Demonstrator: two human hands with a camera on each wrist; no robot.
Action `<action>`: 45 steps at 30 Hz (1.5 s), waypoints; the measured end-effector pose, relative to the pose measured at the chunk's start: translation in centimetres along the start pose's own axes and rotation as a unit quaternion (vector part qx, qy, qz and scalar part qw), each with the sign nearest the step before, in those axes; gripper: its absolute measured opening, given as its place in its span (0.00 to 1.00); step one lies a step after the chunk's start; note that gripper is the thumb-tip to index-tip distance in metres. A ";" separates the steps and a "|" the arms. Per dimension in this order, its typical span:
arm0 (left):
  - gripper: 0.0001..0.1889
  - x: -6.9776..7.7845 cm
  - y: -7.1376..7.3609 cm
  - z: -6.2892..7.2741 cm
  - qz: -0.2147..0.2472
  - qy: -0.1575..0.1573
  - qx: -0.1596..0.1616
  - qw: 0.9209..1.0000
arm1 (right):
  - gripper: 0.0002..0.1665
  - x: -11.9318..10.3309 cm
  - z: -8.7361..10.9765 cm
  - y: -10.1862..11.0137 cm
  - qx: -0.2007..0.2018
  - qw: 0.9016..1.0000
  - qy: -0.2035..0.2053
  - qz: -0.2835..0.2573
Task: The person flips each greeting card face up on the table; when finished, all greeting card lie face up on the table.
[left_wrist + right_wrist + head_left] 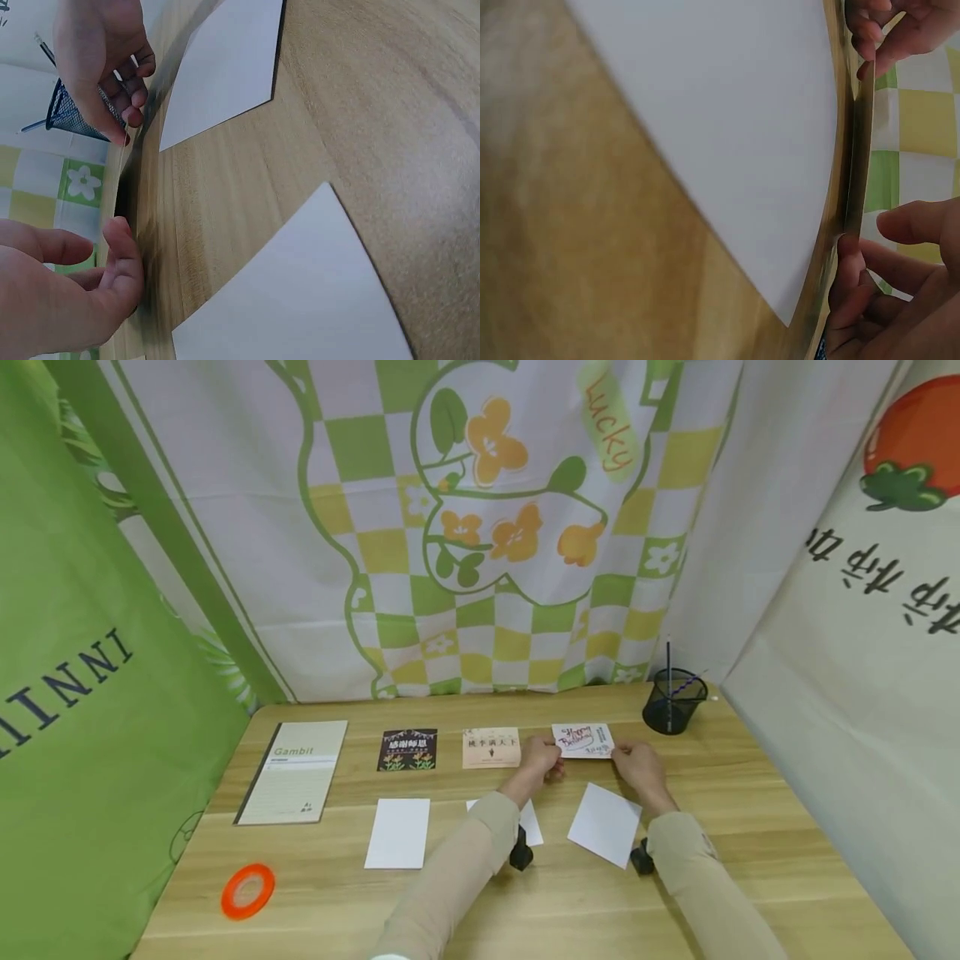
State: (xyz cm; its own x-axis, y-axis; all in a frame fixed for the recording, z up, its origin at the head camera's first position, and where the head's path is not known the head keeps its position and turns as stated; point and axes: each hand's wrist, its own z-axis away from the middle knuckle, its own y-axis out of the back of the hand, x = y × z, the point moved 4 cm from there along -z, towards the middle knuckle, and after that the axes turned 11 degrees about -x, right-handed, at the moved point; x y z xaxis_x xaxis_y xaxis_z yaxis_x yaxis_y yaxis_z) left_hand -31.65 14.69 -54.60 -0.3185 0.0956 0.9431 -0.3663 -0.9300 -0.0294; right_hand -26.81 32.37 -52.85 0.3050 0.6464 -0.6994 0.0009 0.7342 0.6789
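A white greeting card with "Happy Birthday" lettering is held between both hands, toward the back right of the table. My left hand grips its left edge, and my right hand pinches the right edge. Edge-on, the card shows as a thin strip slightly off the wood in the right wrist view. Nearer me lie a tilted white sheet and another white sheet, partly hidden under my left forearm. To the left, a cream card and a dark card lie in line.
A third white sheet lies left of my left arm. Farther left are a Gambit notebook and a roll of orange tape. A black mesh pen holder stands at the back right, before the patterned curtain.
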 end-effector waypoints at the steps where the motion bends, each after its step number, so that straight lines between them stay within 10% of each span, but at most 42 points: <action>1: 0.26 0.0 0.0 0.0 -0.004 0.006 -0.002 1.000 | 0.23 0.0 0.0 0.0 -0.006 1.000 0.000 0.002; 13: 0.24 0.4 0.3 0.3 -0.112 0.039 -0.027 0.993 | 0.23 -0.3 0.7 -0.3 -0.019 0.999 0.008 0.046; 22: 0.23 1.4 0.4 2.2 -0.211 -0.054 -0.050 0.975 | 0.23 -0.8 1.7 -0.1 -0.015 0.997 0.046 0.056; 26: 0.22 1.7 -0.4 4.0 -0.317 -0.112 -0.058 0.940 | 0.21 -0.9 2.7 0.0 -0.017 0.994 0.070 0.078; 32: 0.12 1.1 -2.2 7.5 -0.500 -0.174 -0.053 0.847 | 0.18 -0.9 4.6 -0.1 -0.026 0.991 0.095 0.092; 45: 0.28 -3.0 -4.1 13.4 -0.677 -0.231 -0.029 0.698 | 0.21 -0.1 7.7 -0.4 -0.036 0.989 0.094 0.104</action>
State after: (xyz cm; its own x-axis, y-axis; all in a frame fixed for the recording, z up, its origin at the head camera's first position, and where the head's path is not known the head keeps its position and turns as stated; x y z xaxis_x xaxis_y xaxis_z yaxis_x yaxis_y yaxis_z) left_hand -17.46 13.49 -52.87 0.6650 0.7361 0.1261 -0.0980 -0.0813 0.9919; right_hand -19.49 30.46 -51.33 0.1087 0.8074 -0.5799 -0.1131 0.5896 0.7997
